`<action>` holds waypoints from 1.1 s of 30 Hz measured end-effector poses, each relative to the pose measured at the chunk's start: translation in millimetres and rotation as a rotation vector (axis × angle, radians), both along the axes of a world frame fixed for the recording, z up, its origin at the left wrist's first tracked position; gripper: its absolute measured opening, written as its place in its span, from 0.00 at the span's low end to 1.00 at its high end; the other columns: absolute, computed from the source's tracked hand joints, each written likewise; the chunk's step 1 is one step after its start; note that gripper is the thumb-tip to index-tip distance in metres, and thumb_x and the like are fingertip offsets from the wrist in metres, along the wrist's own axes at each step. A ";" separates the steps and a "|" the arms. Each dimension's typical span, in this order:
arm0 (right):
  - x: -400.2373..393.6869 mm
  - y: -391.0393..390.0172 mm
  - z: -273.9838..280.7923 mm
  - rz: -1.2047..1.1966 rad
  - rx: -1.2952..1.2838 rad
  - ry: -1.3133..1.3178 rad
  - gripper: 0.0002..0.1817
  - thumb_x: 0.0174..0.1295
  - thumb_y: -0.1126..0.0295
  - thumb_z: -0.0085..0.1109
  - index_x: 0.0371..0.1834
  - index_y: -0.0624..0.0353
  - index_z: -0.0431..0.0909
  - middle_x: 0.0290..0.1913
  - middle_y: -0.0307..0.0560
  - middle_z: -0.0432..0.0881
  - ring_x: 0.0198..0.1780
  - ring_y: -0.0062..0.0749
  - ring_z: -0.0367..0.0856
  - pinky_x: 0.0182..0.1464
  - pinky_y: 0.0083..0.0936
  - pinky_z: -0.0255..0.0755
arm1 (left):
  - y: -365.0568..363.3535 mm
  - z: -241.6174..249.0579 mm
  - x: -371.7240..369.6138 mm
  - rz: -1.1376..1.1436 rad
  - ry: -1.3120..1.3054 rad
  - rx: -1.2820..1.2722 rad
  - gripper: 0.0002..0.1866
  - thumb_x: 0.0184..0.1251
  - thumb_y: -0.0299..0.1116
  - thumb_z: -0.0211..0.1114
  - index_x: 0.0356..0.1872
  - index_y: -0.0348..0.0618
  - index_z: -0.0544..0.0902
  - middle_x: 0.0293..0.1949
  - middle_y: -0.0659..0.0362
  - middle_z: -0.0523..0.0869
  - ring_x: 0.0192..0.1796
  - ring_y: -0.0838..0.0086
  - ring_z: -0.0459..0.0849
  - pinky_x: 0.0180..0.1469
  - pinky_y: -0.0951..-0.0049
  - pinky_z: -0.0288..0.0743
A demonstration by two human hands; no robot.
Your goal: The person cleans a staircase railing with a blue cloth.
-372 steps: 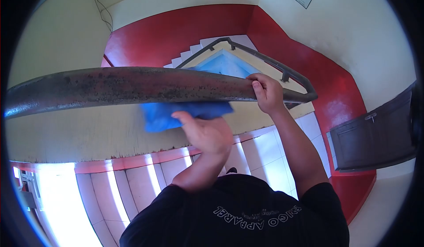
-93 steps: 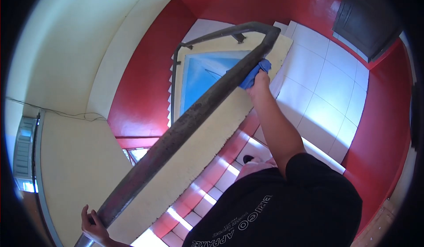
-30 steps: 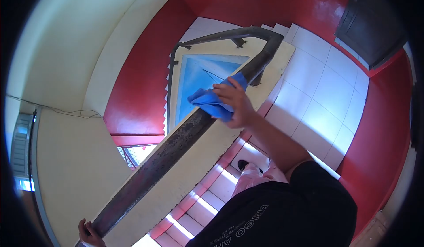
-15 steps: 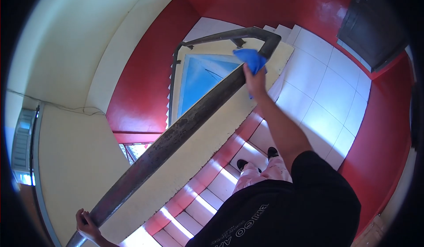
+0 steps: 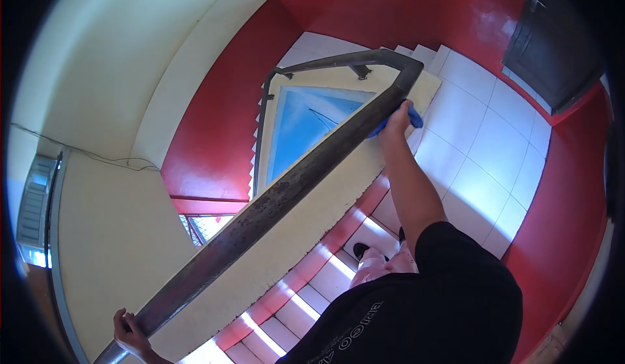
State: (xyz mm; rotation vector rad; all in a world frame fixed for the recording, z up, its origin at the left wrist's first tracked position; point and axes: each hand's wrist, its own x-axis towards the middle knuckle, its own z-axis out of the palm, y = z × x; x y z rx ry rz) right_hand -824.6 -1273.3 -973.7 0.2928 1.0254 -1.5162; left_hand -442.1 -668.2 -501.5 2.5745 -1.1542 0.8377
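Observation:
A dark, worn handrail (image 5: 257,209) slopes across the view on top of a cream stair wall. At its lower end my left hand (image 5: 133,338) curls round the rail, fingers bent over the edge. My right hand (image 5: 394,126) is closed on a blue cloth (image 5: 416,118) at the underside and near side of the rail, just below its upper bend. Most of the cloth is hidden by the hand and rail; bits of it stick out on both sides of the hand.
White-tiled stairs (image 5: 327,269) with red edging run down beside the wall, and my shoes (image 5: 360,251) stand on them. A tiled landing (image 5: 478,149), a dark door (image 5: 553,45) and red-painted walls (image 5: 563,188) lie to the right. A blue surface (image 5: 312,123) shows through the stairwell opening.
My right hand and the blue cloth have gone from the top of the rail round to its near underside. My left hand stays at the lower end of the rail.

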 end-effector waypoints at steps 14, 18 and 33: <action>-10.6 110.8 33.6 0.141 -0.178 -0.277 0.30 0.77 0.45 0.46 0.63 0.62 0.74 0.58 0.54 0.82 0.61 0.48 0.80 0.65 0.51 0.72 | 7.7 0.6 9.4 -0.073 0.052 -0.035 0.14 0.79 0.38 0.59 0.49 0.36 0.84 0.37 0.51 0.89 0.40 0.66 0.91 0.44 0.67 0.83; -79.0 144.3 44.0 0.190 -0.231 -0.044 0.23 0.73 0.57 0.54 0.62 0.62 0.75 0.57 0.53 0.83 0.56 0.45 0.82 0.59 0.42 0.76 | 7.7 -3.2 10.0 -0.072 0.059 -0.077 0.14 0.79 0.37 0.58 0.49 0.35 0.84 0.38 0.51 0.89 0.40 0.66 0.91 0.45 0.68 0.84; -21.4 74.6 -0.3 0.655 -0.422 1.762 0.11 0.53 0.71 0.63 0.40 0.57 0.86 0.38 0.58 0.86 0.44 0.58 0.85 0.48 0.46 0.79 | 4.0 -2.6 6.1 -0.078 0.030 -0.102 0.13 0.79 0.34 0.58 0.49 0.34 0.84 0.35 0.51 0.89 0.39 0.67 0.90 0.43 0.68 0.84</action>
